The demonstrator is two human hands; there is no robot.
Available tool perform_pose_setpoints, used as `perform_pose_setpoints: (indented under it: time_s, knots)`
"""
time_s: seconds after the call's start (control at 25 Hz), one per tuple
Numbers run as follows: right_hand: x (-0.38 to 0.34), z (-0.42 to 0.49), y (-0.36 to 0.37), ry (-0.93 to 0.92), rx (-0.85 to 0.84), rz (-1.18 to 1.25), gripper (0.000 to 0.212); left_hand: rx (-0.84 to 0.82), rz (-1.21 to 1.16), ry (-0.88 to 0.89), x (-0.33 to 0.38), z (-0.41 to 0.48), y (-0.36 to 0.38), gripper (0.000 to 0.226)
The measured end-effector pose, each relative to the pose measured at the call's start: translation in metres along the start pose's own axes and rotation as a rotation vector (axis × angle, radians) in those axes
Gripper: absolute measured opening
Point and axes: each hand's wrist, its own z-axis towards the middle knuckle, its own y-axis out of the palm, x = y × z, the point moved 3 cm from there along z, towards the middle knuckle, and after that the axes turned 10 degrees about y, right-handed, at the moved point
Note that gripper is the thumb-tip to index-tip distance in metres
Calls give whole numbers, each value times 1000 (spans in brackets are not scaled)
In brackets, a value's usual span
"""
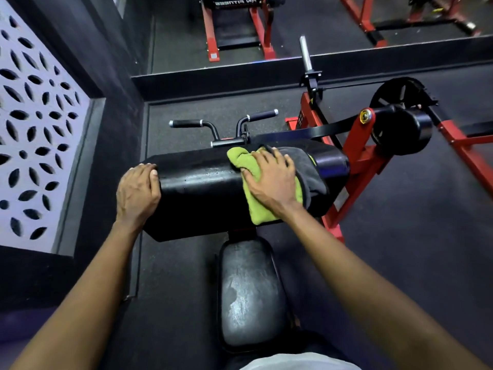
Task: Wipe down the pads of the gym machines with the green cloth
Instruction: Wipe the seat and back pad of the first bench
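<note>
A: What is in view?

B: A red steel-framed gym machine [354,161] stands on dark rubber flooring [400,249]. Across it runs a wide black vinyl arm pad [197,190]. Nearer you is a narrow black vinyl seat pad [248,289] with a streaked surface. The green towelling cloth [257,209] lies on the right half of the arm pad, draped over its top and near face, with a dark grey layer along its right edge.

A: What could go wrong from here?

B: I judge the cloth could bunch up or slip from under your palm, because only its middle is pinned and the near end hangs loose. Droplets show on the bare vinyl between your hands, and a short stroke would miss them.

A: And the hands?

B: Your left hand [137,190] grips the arm pad's left end, fingers curled over the edge. Your right hand [269,180] presses flat on the cloth, fingers straight and spread apart, forearm reaching in from the lower right
</note>
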Motion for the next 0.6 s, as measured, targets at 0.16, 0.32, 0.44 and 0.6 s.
perform_pose_setpoints:
  time_s: [0.16,0.32,0.44,0.6]
  knots:
    - [49,14,-12,211,24,-19,68,-10,-76,-277,-37,-20,-6,49]
    - [-9,3,1,157,72,-27,53,-29,-401,-439,-39,-31,-11,48]
    - [-75,-15,19,48,32,-13,55,-89,-495,-493,-40,-29,-17,47]
    - [-110,-19,29,-115,-34,-73,64,-139,-635,-556,-49,-33,-17,46]
